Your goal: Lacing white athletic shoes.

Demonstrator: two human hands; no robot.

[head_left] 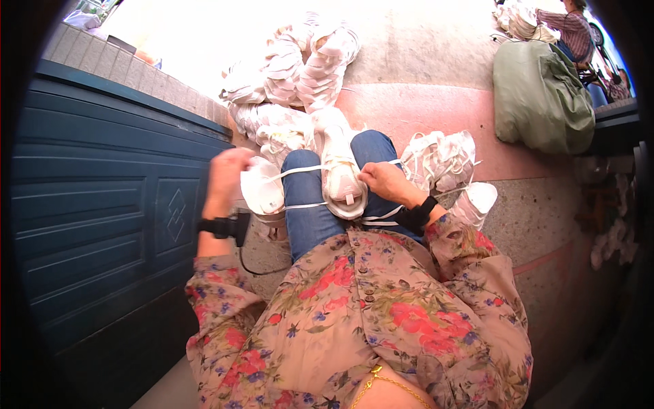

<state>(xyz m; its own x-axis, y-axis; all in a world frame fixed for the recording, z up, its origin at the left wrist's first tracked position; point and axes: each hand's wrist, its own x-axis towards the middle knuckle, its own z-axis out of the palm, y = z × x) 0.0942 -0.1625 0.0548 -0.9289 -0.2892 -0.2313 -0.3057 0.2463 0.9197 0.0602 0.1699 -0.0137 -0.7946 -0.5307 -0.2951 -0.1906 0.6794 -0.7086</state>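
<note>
A white sneaker (342, 180) lies between my jeans-clad thighs, its heel toward me and a small pink tab at the heel. Flat white laces (300, 172) trail from it across both thighs. My right hand (390, 183) is at the right edge of the shoe opening, thumb and fingers pinched together. What they grip is too small to make out. My left hand (228, 167) is raised to the left of my left knee, its fingers curled closed. Whether a lace end is in it does not show. Beside it is another white shoe (261, 187).
White shoes are stacked in a large heap (306, 65) ahead. More laced shoes (441, 160) lie right of my knee. A blue panelled door (88, 198) stands close on the left. At the far right are a green sack (541, 99) and another person (572, 31).
</note>
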